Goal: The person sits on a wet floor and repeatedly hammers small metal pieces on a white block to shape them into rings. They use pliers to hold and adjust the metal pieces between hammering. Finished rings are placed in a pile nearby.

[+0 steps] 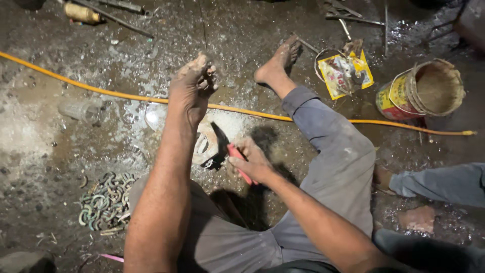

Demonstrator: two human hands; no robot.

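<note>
Left hand (192, 88) hovering mid-frame over a pale disc (204, 144), fingers curled loosely together, gripping nothing | right hand (251, 162) at centre, fingers closing round a red tool (237, 163), possibly a blade, touching the disc | hook pile (105, 202) lower left | tin (419, 91) upper right

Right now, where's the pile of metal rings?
In the head view, the pile of metal rings lies lower left on the wet floor, beside the left forearm.
</note>
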